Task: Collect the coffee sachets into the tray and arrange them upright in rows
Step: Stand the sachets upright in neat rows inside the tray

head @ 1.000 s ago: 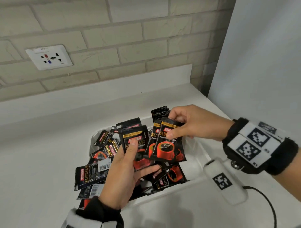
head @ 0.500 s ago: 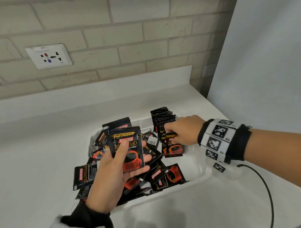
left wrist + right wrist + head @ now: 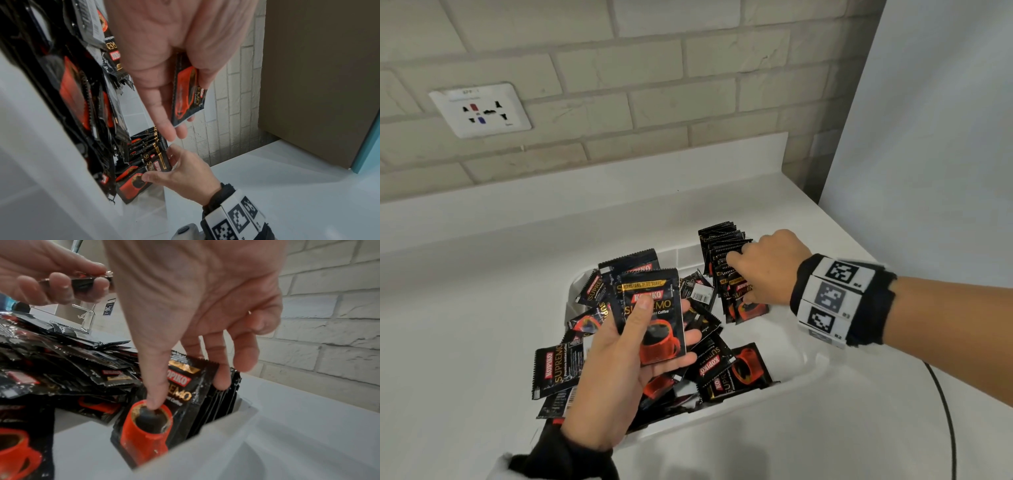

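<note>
From the head view, the right hand has moved since a second ago from mid-air down to the upright row of sachets at the tray's far right corner, thumb and fingers grasping the front sachet. The left hand still grasps a sachet stack above the loose pile in the tray on the white desk.

From the left wrist view, thumb and fingers pinch the held stack; beyond, the right hand grasps the row's front sachet.

From the right wrist view, the thumb presses the front sachet's printed cup, fingers behind it, against the tray wall.
</note>
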`<state>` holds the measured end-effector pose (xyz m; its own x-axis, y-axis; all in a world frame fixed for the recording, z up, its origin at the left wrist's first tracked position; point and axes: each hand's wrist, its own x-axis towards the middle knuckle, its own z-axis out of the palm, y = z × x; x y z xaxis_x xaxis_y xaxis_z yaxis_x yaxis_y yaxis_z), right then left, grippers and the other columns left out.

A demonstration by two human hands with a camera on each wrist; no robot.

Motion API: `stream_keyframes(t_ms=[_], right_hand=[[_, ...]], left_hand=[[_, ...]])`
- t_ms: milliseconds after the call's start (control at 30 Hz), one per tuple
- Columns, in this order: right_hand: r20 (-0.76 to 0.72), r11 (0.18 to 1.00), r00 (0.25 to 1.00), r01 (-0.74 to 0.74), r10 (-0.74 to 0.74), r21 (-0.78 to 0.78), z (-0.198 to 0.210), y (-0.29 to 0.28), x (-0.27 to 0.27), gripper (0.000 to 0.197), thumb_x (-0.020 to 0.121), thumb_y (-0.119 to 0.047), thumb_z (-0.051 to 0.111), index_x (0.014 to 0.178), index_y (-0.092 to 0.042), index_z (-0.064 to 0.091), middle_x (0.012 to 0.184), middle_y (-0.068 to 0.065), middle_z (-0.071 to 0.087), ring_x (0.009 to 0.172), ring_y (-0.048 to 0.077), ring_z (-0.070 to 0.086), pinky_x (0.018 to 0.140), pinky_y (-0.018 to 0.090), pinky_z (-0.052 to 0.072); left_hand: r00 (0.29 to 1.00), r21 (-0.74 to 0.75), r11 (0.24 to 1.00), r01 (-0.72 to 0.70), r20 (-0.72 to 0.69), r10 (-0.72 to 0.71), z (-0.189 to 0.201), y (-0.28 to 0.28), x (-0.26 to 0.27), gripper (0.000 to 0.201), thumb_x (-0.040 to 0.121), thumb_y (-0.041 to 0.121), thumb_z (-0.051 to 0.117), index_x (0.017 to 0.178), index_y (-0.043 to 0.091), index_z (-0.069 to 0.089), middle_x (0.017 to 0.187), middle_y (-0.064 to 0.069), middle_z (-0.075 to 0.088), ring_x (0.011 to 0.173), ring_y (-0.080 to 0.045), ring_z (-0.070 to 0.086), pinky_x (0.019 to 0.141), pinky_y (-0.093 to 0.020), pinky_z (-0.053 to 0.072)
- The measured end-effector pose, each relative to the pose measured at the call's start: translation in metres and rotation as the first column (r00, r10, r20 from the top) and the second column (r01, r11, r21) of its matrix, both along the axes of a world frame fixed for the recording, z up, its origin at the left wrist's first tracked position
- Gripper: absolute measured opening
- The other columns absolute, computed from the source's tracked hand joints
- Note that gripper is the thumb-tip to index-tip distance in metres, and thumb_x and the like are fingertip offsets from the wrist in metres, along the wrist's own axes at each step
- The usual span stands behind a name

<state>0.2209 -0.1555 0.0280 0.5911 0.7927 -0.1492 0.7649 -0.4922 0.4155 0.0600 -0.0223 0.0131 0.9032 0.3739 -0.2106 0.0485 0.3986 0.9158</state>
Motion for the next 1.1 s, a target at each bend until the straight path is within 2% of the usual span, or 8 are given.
stream_keyframes(t_ms=[333,500,600,733,800,867,933,1100], right_hand=[[-0.027,0.993,0.998,0.061,-0.058,0.099,-0.003,-0.012,-0.001,0.056,0.081,-0.052,0.057,0.120,-0.017,0.037,0.109,0.002,0.057,0.093,0.024,0.060,0.061,0.029,0.031],[-0.100,0.942,0.992,0.105,-0.077,0.320,0.013,-0.013,-0.002,0.044,0.088,-0.049,0.049,0.122,-0.023,0.039,0.102,-0.005,0.057,0.088,0.020,0.058,0.060,0.027,0.030],[-0.351,0.831,0.936,0.216,-0.027,0.512,0.028,-0.011,-0.013,0.034,0.088,-0.053,0.046,0.112,-0.030,0.052,0.091,-0.015,0.059,0.079,0.008,0.054,0.061,0.026,0.036],[-0.720,0.675,0.650,0.421,0.241,0.606,0.034,-0.002,-0.031,0.035,0.084,-0.048,0.050,0.099,-0.020,0.066,0.091,-0.008,0.066,0.078,0.000,0.059,0.074,0.023,0.047],[-0.770,0.686,0.573,0.441,0.281,0.579,0.030,0.001,-0.036,0.025,0.081,-0.040,0.061,0.090,-0.018,0.067,0.081,-0.011,0.064,0.063,-0.008,0.055,0.064,0.010,0.040],[-0.796,0.649,0.524,0.498,0.303,0.575,0.027,0.002,-0.036,0.012,0.078,-0.026,0.070,0.079,-0.015,0.065,0.070,-0.009,0.061,0.053,-0.006,0.052,0.055,0.008,0.040],[-0.807,0.540,0.493,0.603,0.326,0.587,0.025,-0.002,-0.031,0.012,0.078,-0.018,0.070,0.072,-0.015,0.060,0.065,-0.006,0.062,0.050,-0.001,0.054,0.050,0.014,0.045],[-0.795,0.217,0.442,0.801,0.414,0.558,0.032,-0.020,-0.012,0.010,0.085,-0.006,0.060,0.083,-0.013,0.053,0.066,0.002,0.068,0.044,0.009,0.059,0.040,0.018,0.043]], left_hand=[[1.000,-0.030,0.999,0.014,-0.004,-0.014,-0.003,0.000,0.001,0.039,0.074,0.033,0.052,0.107,0.013,0.055,0.093,-0.010,0.074,0.079,-0.035,0.071,0.057,-0.041,0.059],[1.000,-0.047,0.999,0.019,-0.011,-0.020,-0.005,-0.002,0.002,0.037,0.074,0.031,0.054,0.103,0.009,0.058,0.097,-0.019,0.071,0.077,-0.037,0.070,0.054,-0.039,0.059],[1.000,-0.054,0.998,0.012,-0.022,-0.013,-0.006,-0.007,0.005,0.036,0.073,0.029,0.057,0.103,0.008,0.058,0.096,-0.025,0.068,0.073,-0.037,0.070,0.051,-0.038,0.058],[0.999,-0.021,0.999,0.040,-0.017,-0.040,-0.005,-0.014,0.007,0.031,0.072,0.028,0.058,0.099,0.013,0.061,0.085,-0.018,0.072,0.066,-0.032,0.071,0.048,-0.035,0.057],[0.999,0.011,0.999,0.052,-0.016,-0.051,-0.005,-0.018,0.007,0.029,0.071,0.027,0.059,0.097,0.015,0.062,0.083,-0.015,0.073,0.064,-0.030,0.070,0.049,-0.036,0.058],[0.998,0.035,0.998,0.051,-0.022,-0.050,-0.006,-0.019,0.007,0.027,0.069,0.027,0.060,0.094,0.015,0.063,0.079,-0.014,0.073,0.063,-0.030,0.070,0.049,-0.033,0.058],[0.999,0.035,0.999,0.042,-0.034,-0.040,-0.007,-0.018,0.006,0.031,0.069,0.030,0.060,0.095,0.014,0.064,0.080,-0.012,0.073,0.066,-0.029,0.071,0.048,-0.029,0.057],[0.998,-0.011,1.000,0.026,-0.060,-0.026,-0.009,-0.015,0.003,0.034,0.075,0.036,0.053,0.094,0.009,0.065,0.088,-0.007,0.075,0.067,-0.025,0.071,0.046,-0.028,0.056]])
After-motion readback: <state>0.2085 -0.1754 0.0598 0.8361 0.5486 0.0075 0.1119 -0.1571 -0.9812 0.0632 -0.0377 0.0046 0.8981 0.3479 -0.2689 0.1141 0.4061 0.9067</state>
